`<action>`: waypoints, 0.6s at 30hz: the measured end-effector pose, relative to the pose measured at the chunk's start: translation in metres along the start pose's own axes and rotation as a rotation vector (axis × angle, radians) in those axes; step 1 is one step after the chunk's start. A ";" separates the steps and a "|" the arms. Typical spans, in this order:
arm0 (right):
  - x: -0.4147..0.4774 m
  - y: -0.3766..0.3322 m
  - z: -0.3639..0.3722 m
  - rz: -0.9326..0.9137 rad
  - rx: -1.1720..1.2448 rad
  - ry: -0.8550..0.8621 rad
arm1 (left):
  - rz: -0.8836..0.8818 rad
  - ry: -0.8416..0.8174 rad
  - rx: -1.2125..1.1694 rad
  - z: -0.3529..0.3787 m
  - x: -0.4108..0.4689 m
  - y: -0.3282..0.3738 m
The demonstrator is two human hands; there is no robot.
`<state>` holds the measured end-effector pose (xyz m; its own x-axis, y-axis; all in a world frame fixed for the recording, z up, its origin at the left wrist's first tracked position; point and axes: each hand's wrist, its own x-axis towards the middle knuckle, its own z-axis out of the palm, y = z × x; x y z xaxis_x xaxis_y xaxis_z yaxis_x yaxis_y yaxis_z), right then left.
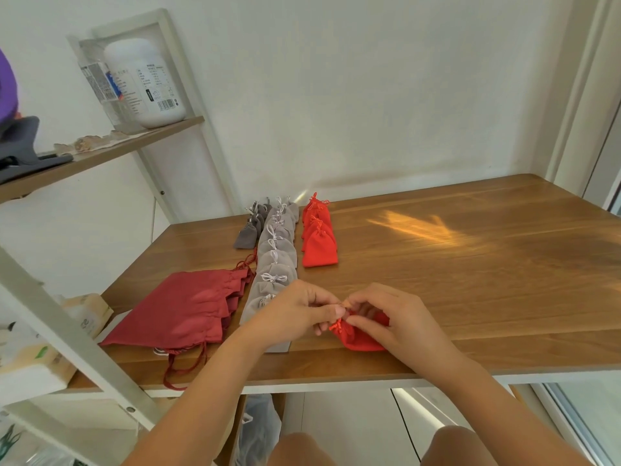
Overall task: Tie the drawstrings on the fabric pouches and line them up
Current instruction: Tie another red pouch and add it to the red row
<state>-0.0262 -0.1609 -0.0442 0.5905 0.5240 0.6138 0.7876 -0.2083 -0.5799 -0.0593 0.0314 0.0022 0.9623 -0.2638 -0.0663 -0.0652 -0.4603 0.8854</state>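
I am working on a small red pouch that lies on the wooden table near its front edge, mouth turned toward my left. My left hand pinches the red drawstring between thumb and forefinger right at the gathered neck, the other fingers curled in. My right hand arches over the pouch body, its thumb and forefinger tip pinching the cord from the other side, as far as I can tell. To tie well, I should keep the neck bunched tight, pull both ends evenly, and seat the knot snug against the fabric so that it cannot slacken. Short cord slips easily, so I hold close to the knot. Once tied, it belongs at the near end of the red row, farther back and just right of the light grey row.
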 end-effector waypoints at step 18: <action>0.006 0.000 0.001 0.239 -0.062 0.011 | 0.106 0.195 0.143 0.019 0.004 -0.009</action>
<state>-0.0228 -0.1570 -0.0412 0.7630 0.4446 0.4692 0.6343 -0.3753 -0.6759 -0.0602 0.0187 -0.0144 0.9799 -0.1551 0.1254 -0.1917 -0.5577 0.8076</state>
